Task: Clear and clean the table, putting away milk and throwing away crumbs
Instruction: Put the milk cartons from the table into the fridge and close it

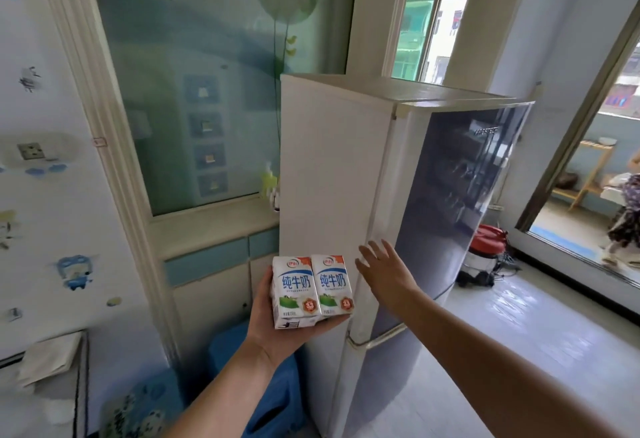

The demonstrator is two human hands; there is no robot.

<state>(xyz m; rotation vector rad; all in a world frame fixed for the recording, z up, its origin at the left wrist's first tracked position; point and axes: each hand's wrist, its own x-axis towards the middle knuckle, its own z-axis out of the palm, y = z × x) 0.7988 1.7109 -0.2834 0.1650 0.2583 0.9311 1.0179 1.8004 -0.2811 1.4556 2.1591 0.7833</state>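
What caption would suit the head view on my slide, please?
Left hand holds two milk cartons while the open right hand reaches toward the closed fridge.

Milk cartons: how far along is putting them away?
Done: two milk cartons are at the fridge. In hand: the left hand holds both, and the open right hand reaches for the edge of the shut upper door. Left: open it and stow them. Crumb cleanup cannot be judged from here.

Here are the milk cartons (311,287), printed card with a slight sheen. The fridge (329,177) side reads smooth, matt white; its door (460,195) dark, glossy, mirror-like. The floor (519,333) shines pale; the rack (596,145) is bare wood.
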